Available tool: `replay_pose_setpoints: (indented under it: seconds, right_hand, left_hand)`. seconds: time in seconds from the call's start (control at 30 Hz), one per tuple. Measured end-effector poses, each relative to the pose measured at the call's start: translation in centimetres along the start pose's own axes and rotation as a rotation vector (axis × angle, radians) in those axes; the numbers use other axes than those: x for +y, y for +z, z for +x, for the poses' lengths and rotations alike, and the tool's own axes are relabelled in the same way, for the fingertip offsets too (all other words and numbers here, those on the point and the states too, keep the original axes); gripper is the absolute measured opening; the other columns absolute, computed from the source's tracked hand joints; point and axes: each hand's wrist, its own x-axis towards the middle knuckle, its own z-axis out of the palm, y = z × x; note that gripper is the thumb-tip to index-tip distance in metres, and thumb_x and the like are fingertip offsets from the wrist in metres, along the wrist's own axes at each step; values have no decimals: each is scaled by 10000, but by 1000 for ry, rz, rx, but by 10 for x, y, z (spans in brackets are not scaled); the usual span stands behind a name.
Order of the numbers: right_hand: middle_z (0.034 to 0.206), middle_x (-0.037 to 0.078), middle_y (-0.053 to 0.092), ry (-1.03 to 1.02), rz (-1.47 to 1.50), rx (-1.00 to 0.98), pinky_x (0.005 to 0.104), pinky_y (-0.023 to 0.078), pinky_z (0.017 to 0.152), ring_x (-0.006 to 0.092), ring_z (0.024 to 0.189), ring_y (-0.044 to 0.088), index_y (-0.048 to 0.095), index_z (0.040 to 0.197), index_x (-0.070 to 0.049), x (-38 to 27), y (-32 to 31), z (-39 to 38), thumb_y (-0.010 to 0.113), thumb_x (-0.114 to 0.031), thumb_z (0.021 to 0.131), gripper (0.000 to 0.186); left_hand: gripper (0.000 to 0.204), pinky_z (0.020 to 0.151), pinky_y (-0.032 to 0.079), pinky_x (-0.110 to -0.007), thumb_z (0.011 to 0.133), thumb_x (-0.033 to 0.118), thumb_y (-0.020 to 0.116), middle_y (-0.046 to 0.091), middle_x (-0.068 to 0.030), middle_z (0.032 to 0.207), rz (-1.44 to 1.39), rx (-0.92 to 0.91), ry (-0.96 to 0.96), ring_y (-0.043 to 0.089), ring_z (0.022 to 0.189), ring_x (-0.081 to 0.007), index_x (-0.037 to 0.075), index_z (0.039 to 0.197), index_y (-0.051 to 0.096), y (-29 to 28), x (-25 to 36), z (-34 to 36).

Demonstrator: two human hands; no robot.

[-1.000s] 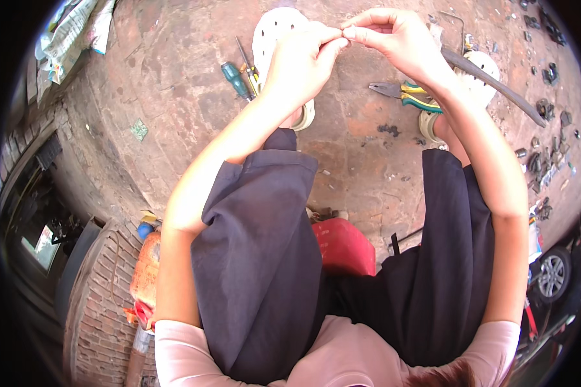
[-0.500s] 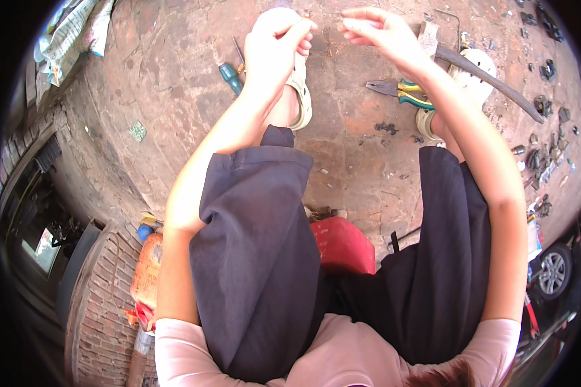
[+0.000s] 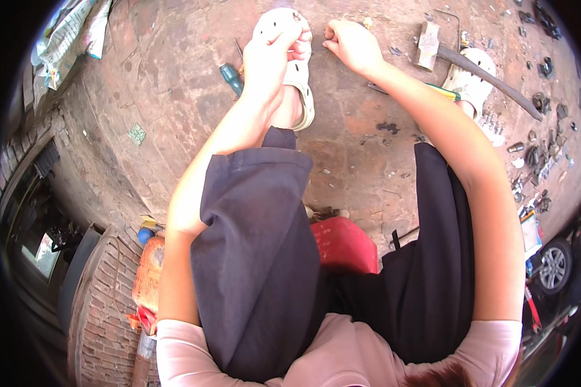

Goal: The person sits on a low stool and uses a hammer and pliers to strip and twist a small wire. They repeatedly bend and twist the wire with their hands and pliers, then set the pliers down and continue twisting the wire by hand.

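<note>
Over the left clog (image 3: 301,97), my left hand (image 3: 269,61) is closed, thumb and fingers pinched together; whatever it holds is too small to make out. Just right of it, above the brick floor, my right hand (image 3: 356,46) curls with its fingertips toward the left hand. Its fingers are drawn together too, and I cannot tell what is in them. A small gap separates the hands. Beside my left wrist lies a teal-handled screwdriver (image 3: 230,78). Pliers with yellow-green handles (image 3: 447,92) lie partly hidden under my right forearm.
A hammer (image 3: 428,46) with a long dark handle lies by the right clog (image 3: 472,72). Small dark metal parts (image 3: 542,104) are scattered along the right. A red block-like seat (image 3: 343,245) is between my legs. An orange container (image 3: 148,274) stands at left.
My right hand has moved a little down, its fingers curling in more, and its forearm now covers most of the pliers. The left hand has dropped slightly toward me, still pinched.
</note>
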Motion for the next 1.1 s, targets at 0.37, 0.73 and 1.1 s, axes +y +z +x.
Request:
replay_pose_setpoints:
  seconds: [0.37, 0.73, 1.1]
  right_hand:
    - [798, 106, 656, 55, 142, -90, 393, 513, 695, 279, 751, 653, 601, 923, -35, 13, -5, 3, 703, -207, 842, 216]
    - [736, 63, 622, 20, 97, -234, 338, 505, 687, 206, 697, 615, 617, 840, -40, 1, -13, 2, 740, -183, 797, 193]
    - [798, -48, 596, 82, 588, -262, 219, 459, 706, 42, 735, 522, 646, 947, -43, -28, -86, 2, 706, -241, 897, 213]
  left_hand:
    - [225, 728, 477, -233, 924, 198, 646, 706, -43, 975, 82, -4, -40, 594, 824, -74, 13, 1037, 707, -13, -5, 5]
    - [237, 714, 470, -221, 919, 219, 662, 708, -34, 963, 119, -17, -36, 595, 820, -73, 23, 1040, 714, -9, -7, 6]
    - [238, 695, 574, -275, 927, 171, 634, 722, -130, 922, 170, -165, -130, 712, 872, -197, -25, 1047, 696, 8, -4, -1]
